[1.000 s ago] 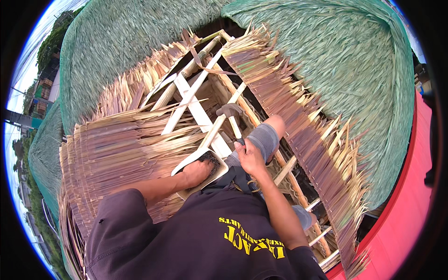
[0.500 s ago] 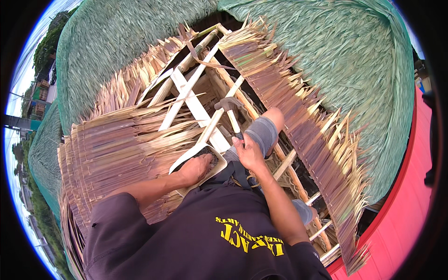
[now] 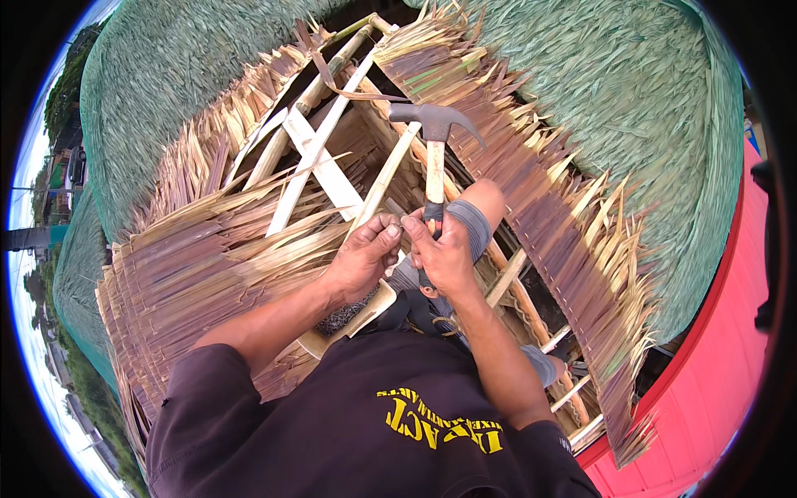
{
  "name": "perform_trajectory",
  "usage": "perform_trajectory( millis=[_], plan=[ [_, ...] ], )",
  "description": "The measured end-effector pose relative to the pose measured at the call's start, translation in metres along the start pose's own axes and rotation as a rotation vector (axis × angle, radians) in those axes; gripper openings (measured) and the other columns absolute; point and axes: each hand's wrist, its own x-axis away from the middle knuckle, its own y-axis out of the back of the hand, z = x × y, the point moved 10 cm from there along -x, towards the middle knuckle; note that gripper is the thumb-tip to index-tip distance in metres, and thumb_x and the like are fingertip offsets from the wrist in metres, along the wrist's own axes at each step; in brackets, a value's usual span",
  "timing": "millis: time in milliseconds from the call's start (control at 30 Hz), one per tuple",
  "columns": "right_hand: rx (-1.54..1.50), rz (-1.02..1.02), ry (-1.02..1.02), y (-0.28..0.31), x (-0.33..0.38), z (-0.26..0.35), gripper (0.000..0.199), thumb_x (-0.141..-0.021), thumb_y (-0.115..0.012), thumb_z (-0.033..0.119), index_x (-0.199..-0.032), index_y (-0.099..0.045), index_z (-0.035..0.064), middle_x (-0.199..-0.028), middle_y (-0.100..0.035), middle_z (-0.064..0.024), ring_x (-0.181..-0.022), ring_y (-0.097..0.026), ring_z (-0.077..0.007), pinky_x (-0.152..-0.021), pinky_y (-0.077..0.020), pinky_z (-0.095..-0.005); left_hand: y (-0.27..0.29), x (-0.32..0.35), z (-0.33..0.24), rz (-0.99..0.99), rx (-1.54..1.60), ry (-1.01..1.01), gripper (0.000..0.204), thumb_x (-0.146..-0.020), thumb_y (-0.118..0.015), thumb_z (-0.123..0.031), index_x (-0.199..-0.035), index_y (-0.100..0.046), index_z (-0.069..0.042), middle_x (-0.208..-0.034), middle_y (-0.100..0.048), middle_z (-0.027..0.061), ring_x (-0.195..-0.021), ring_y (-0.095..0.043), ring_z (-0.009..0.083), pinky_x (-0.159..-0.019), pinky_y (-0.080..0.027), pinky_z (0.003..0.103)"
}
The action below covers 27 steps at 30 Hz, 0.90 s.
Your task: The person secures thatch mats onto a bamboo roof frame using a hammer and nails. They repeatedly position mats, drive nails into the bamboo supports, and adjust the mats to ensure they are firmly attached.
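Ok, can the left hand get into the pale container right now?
Likely yes: the left hand is close to the pale container, whose top looks open, though the left forearm hides part of it.

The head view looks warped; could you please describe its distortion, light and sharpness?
In the head view, the red sheeting curves along the right rim; at that view's left edge, the sky glares almost white; right of its centre, bright patches mottle the thatch; also in the head view, the hammer looks fairly sharp.
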Motion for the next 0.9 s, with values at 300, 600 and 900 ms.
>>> perform_trajectory(
  millis=[300, 600, 900],
  plan=[
    [0.618, -0.172, -0.132, 0.137, -0.151, 0.024, 0.031, -0.098, -0.068, 0.029, -0.091, -0.058, 0.0, -0.067, -0.057, -0.0073, -0.062, -0.056, -0.0186, -0.062, -0.0462, -0.0377, 0.058, -0.228, -0.009, -0.134, -0.472, -0.19, 0.023, -0.102, -0.059, -0.007, -0.123, -0.067, 0.001, -0.1, -0.072, 0.0047, -0.084, -0.068, 0.0133, -0.076, -0.055, 0.027],
    [0.955, -0.22, -0.241, 0.24, -0.331, -0.114, 0.032, -0.098, -0.065, 0.03, -0.093, -0.058, -0.0001, -0.069, -0.061, -0.0192, -0.067, -0.062, -0.0396, -0.065, -0.0469, -0.0473, 0.178, -0.54, 0.009, -0.28, -1.276, -0.348, 0.019, -0.1, -0.059, -0.014, -0.113, -0.061, 0.0, -0.098, -0.075, 0.0157, -0.09, -0.074, 0.0288, -0.078, -0.058, 0.038],
    [0.78, -0.187, -0.034, 0.227, -0.407, -0.197, 0.027, -0.098, -0.066, 0.023, -0.1, -0.054, -0.0015, -0.07, -0.063, -0.0244, -0.067, -0.068, -0.0436, -0.06, -0.0496, -0.0487, 0.226, -0.623, 0.07, -0.133, -1.377, -0.449, 0.015, -0.095, -0.061, -0.009, -0.109, -0.068, -0.008, -0.139, -0.063, 0.005, -0.146, -0.039, 0.0346, -0.114, -0.04, 0.045]
  ],
)
